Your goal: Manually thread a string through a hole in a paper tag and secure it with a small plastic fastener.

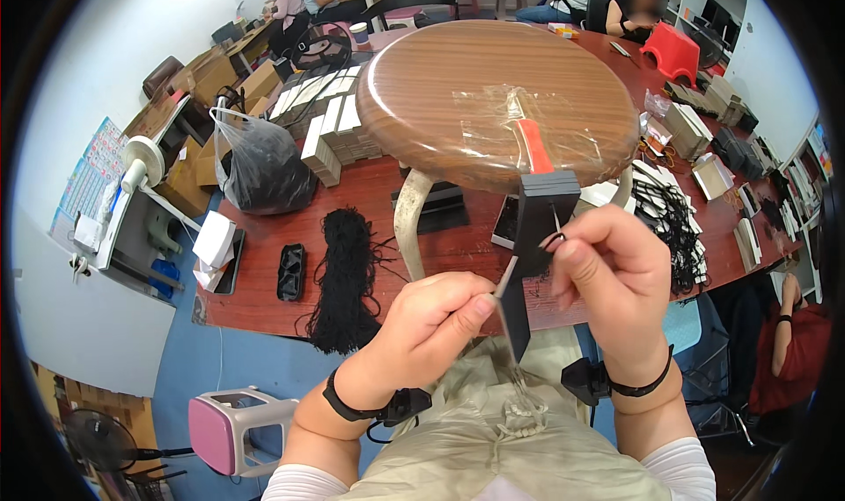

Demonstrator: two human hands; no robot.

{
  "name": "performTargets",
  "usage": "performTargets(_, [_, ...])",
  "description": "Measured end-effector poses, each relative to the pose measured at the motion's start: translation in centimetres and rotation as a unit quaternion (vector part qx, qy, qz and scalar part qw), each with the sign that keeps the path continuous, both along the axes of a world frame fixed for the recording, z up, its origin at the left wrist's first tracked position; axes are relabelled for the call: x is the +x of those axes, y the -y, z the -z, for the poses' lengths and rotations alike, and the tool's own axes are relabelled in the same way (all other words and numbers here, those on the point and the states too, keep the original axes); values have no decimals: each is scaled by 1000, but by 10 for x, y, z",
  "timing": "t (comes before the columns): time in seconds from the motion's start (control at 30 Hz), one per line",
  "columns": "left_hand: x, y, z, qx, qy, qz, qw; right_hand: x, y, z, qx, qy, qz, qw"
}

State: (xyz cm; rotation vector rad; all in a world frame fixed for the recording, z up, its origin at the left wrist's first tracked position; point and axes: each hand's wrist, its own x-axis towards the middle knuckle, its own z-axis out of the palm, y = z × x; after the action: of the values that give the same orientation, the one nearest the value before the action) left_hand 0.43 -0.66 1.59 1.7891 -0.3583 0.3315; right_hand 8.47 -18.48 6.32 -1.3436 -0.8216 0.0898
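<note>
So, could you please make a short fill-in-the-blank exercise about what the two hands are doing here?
1. The right hand holds a flat ______ paper bag by its upper part.
2. The left hand pinches a thin metal ______ against the bag.
3. A round ______ stool stands upside-up on the red table beyond the hands.
4. A pile of black ______ lies on the table.

Missing words: black; tool; wooden; cords
</note>
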Motion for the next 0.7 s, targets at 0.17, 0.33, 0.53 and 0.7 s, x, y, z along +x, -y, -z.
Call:
performTargets(0.17, [0, -8, 10, -36, -61, 0, 997, 7, -2, 4, 143, -132, -168, 966])
performTargets(0.33, [1, -12, 15, -102, -112, 19, 988, 18, 8, 23, 219, -207, -277, 913])
performTargets(0.53, [-5, -12, 31, -192, -170, -11, 966, 37, 24, 71, 256, -358, -446, 779])
performTargets(0.7, [-5, -11, 31, 96, 60, -83, 990, 32, 24, 90, 227, -279, -420, 833])
